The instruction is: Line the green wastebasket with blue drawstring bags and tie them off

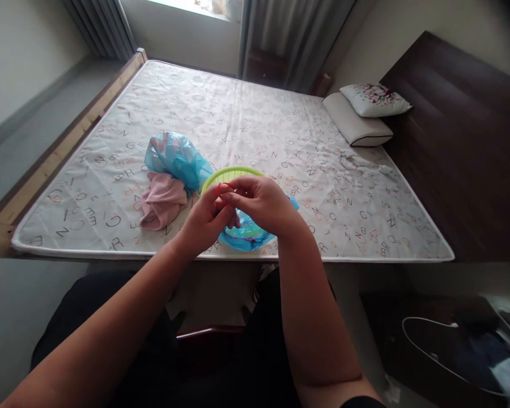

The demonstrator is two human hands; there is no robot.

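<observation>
Mattress [246, 113]: green basket [233, 170], pink cloth [164, 202] at its nine o'clock
Left hand [203, 222]: fingers pinch red loop [219, 190]
Right hand [261, 205]: fingers pinch it too

Green basket [232, 172] partly hidden behind fingers [245, 182], headboard [459, 147] cut off at right

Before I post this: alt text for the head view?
Two bare hands hold a small red loop between them, over a green basket near the edge of a letter-printed mattress. A blue plastic bag and a pink cloth lie to the basket's left; two pillows sit by the dark headboard at right.
</observation>
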